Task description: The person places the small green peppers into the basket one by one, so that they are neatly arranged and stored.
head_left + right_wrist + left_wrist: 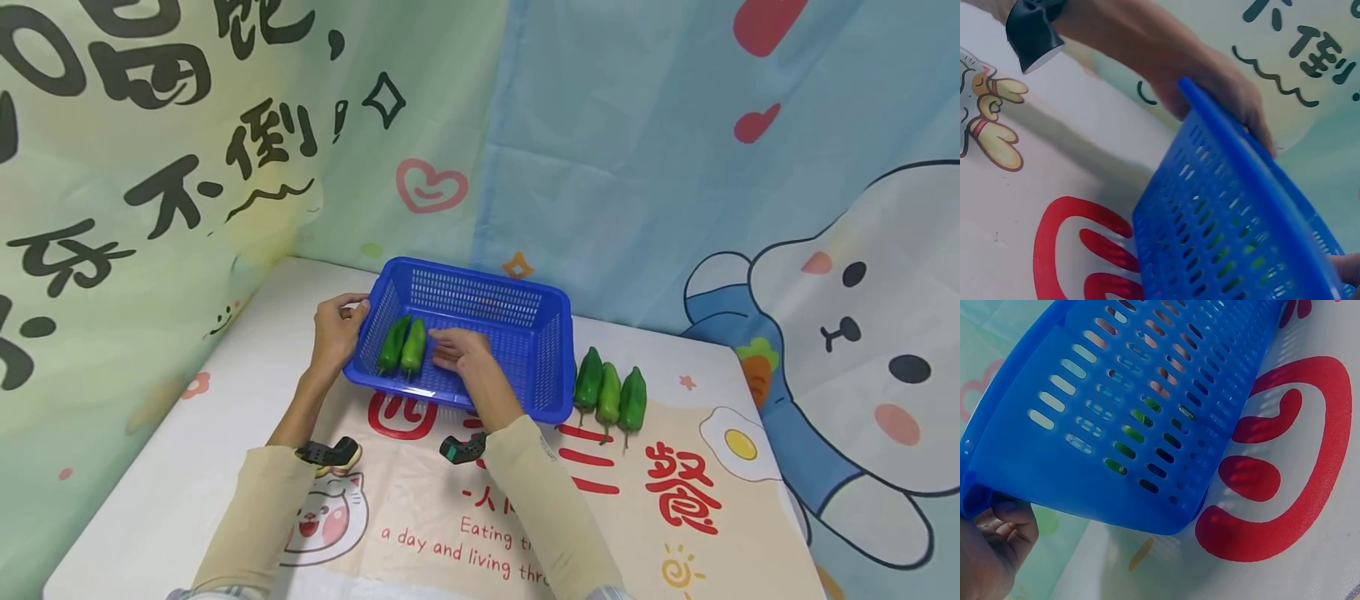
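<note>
Steadying the blue basket [472, 296] by its left rim, the left hand [337, 329] has its fingers curled round the edge. The right hand [461, 348] is down inside with fingers loosely spread, and as far as I can tell from this angle, it's holding nothing. Two green peppers [413, 346] lie side by side at the basket's left end, just beside those fingertips; three more peppers [610, 396] sit on the printed tablecloth [187, 467], right next to the basket's right side. Cloth text reads "Eating t…" and "a day and living thr…", cut off by the right sleeve [551, 500], plus a big red 餐. Backdrop [600, 167] has 不倒 in black. Tiny lettering on that sleeve: too small to read.
</note>
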The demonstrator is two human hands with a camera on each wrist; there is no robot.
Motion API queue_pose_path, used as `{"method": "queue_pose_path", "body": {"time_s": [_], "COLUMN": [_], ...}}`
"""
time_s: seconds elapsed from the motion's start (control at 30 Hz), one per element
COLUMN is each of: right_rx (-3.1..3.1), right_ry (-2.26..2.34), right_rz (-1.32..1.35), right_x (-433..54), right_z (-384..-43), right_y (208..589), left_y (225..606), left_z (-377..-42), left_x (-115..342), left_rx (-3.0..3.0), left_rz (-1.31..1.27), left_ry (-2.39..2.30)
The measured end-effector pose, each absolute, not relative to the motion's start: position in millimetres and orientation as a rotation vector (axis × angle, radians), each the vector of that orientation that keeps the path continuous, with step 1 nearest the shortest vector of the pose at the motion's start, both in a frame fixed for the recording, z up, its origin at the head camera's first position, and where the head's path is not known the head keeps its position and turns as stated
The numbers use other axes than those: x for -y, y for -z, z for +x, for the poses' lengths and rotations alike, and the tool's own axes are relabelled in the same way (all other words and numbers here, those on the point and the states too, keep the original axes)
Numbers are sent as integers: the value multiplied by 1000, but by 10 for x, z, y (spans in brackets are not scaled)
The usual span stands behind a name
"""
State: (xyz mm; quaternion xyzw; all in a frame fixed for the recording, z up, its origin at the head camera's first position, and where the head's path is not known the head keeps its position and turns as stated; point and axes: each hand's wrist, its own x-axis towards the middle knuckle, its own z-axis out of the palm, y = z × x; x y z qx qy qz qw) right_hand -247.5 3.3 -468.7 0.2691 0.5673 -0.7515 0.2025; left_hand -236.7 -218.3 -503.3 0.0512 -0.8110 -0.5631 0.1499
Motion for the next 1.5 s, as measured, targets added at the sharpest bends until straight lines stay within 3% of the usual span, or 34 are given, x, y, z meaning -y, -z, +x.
{"method": "queue_pose_path", "body": {"time_s": [1.5], "right_rx": [-1204], "right_ry": [2353], "right_rz": [545], "right_x": [-1327], "right_z": [-2103], "right_y": [4180], "left_y": [5033], "left_z": [-2333], "left_x": [2149], "left_rx": [2324], "left_rz": [152], "left_ry": [1615]}}
